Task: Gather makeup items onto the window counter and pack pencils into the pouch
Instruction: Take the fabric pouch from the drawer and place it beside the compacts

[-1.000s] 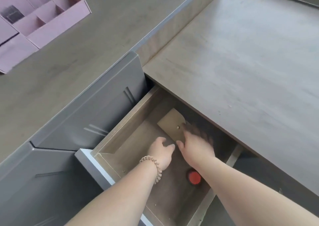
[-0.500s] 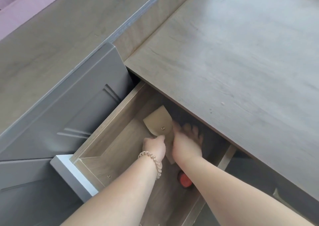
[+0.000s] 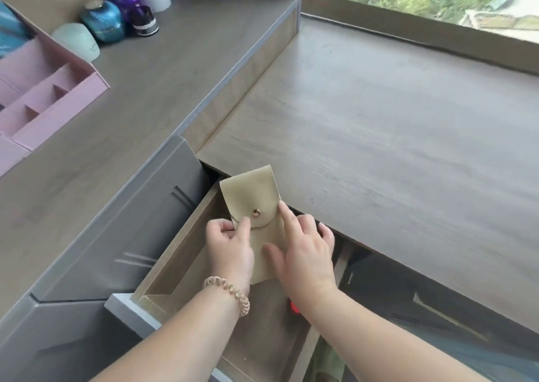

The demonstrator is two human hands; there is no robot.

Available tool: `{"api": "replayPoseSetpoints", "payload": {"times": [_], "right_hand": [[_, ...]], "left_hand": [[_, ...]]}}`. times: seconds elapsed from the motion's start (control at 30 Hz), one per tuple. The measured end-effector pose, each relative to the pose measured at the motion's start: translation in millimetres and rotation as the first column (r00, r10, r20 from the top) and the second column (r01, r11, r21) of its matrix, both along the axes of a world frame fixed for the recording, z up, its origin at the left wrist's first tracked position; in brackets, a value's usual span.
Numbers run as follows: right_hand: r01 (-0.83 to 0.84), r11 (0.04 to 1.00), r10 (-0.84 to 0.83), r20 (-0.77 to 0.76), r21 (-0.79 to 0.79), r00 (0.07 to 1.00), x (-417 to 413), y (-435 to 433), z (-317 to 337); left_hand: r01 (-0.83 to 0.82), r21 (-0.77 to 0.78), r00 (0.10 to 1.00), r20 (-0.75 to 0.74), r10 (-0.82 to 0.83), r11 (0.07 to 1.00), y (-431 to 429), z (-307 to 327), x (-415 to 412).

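Observation:
A beige pouch [image 3: 253,203] with a snapped flap and a brass button is held above the open wooden drawer [image 3: 180,244], its top edge level with the window counter [image 3: 393,154]. My left hand [image 3: 230,244] pinches its left edge at the flap. My right hand [image 3: 303,250] grips its right side, index finger along the edge and thumb across the front. A small red item [image 3: 294,305] lies in the drawer, mostly hidden behind my right wrist. No pencils are visible.
A pink compartment organizer [image 3: 43,95] sits on the higher left counter. Behind it stand several jars, among them a mint one [image 3: 77,44], a teal one [image 3: 102,21] and a dark purple one [image 3: 143,21]. The window ledge [image 3: 408,31] borders the far side of the counter.
Both hands took hold of the pouch inside the drawer and raised it up to the counter edge. The view tilted up, showing the jars and window.

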State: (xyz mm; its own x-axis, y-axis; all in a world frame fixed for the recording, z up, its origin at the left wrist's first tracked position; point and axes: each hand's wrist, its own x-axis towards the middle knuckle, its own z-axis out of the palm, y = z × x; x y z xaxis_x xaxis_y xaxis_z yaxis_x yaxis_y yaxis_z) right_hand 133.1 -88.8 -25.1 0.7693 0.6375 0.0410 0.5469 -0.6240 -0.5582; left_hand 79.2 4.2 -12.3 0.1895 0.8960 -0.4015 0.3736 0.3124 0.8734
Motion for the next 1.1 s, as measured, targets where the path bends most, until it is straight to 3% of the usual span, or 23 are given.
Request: {"api": "replayPoseSetpoints", "payload": {"times": [0.23, 0.57, 0.83, 1.0, 1.1], "right_hand": [[0.239, 0.961, -0.27, 0.298, 0.137, 0.916, 37.0, -87.5, 73.6], [0.495, 0.852, -0.522, 0.36, 0.171, 0.773, 55.7, -304.3, 126.9], [0.66, 0.751, -0.612, 0.416, 0.038, 0.672, 65.4, -542.2, 131.2], [0.715, 0.698, -0.648, 0.393, -0.034, 0.652, 71.8, -636.5, 123.9], [0.743, 0.663, -0.694, 0.299, -0.092, 0.655, 81.2, -667.8, 118.3]], "left_hand": [[0.278, 0.293, 0.947, 0.075, -0.312, 0.915, -73.6, 80.2, 54.0], [0.587, 0.438, 0.752, 0.016, -0.659, 0.68, -276.8, 136.2, 99.7], [0.749, 0.295, 0.597, 0.089, -0.797, 0.594, -514.7, 127.6, 119.5], [0.879, 0.186, 0.436, 0.06, -0.898, 0.44, -599.2, 116.5, 132.6], [0.925, 0.17, 0.344, 0.01, -0.939, 0.341, -626.3, 109.4, 146.8]]}}
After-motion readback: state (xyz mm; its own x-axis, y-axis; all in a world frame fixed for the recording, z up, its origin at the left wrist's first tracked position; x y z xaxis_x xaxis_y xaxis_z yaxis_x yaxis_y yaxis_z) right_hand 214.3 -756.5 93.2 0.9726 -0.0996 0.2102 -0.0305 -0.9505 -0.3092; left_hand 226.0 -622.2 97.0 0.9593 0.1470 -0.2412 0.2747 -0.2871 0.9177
